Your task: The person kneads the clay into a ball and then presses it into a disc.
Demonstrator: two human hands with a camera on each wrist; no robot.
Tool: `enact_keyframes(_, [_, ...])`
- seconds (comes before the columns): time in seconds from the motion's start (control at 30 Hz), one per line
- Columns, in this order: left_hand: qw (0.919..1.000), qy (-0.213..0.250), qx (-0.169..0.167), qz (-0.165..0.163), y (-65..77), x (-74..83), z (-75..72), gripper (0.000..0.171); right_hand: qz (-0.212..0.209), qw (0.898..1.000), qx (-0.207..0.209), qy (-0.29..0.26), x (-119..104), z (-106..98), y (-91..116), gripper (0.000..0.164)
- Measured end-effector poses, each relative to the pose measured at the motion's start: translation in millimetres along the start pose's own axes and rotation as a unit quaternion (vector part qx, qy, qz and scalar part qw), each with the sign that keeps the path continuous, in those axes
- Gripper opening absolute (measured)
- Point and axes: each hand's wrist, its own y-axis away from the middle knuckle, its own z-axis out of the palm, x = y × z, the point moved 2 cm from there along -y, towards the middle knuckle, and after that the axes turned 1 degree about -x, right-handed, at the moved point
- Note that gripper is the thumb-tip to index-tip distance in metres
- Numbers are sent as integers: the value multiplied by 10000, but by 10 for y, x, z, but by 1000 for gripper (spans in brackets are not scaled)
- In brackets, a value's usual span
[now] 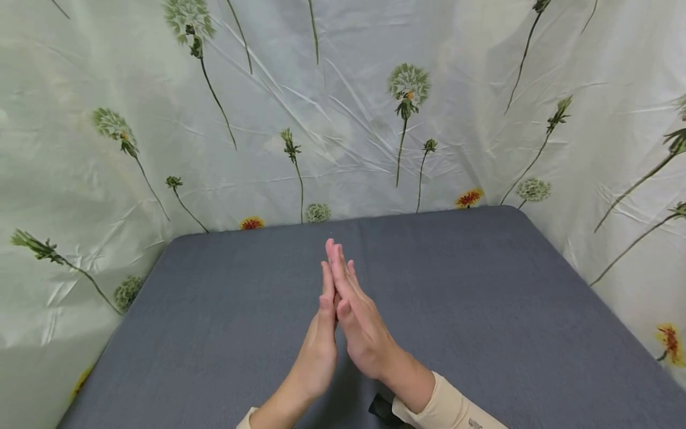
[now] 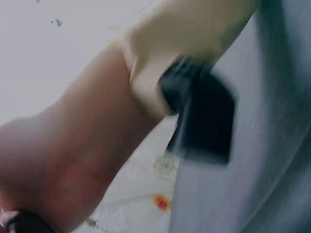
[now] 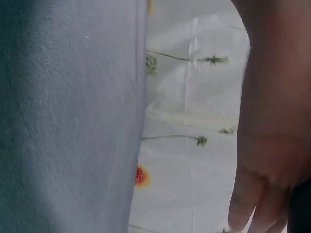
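Observation:
In the head view my left hand (image 1: 320, 351) and right hand (image 1: 367, 339) meet palm to palm over the grey surface, fingers straight and pointing away from me. Their fingertips touch near the top, while the heels stand slightly apart. Neither hand holds an object. Both thumbs lie upright along the near side. The left wrist view is blurred; it has a bare wrist (image 2: 92, 111), a cream sleeve (image 2: 150, 73) and a black device (image 2: 204, 111) on that sleeve. Straight fingers (image 3: 247, 199) point downward at the right of the right wrist view.
A grey cloth-covered table (image 1: 241, 310) spreads beneath the hands. Behind it and along both sides hangs a pale, wrinkled curtain (image 1: 348, 149) printed with dandelions and orange flowers. The table's far edge lies beyond the fingertips.

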Motion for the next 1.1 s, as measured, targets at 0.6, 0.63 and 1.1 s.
enact_keyframes(0.6, [9930, -573, 1016, 190, -30, 40, -272, 56, 1511, 9694, -834, -1748, 3, 280, 162, 59])
enact_keyframes(0.63, [9943, -449, 955, 151, -53, 32, -282, 57, 1395, 9736, -767, -1637, -26, 267, 164, 58])
enact_keyframes(1.1, [9990, 135, 300, 316, 71, 64, 58, 54, 165, 9992, -339, -104, -143, 19, 3, 60])
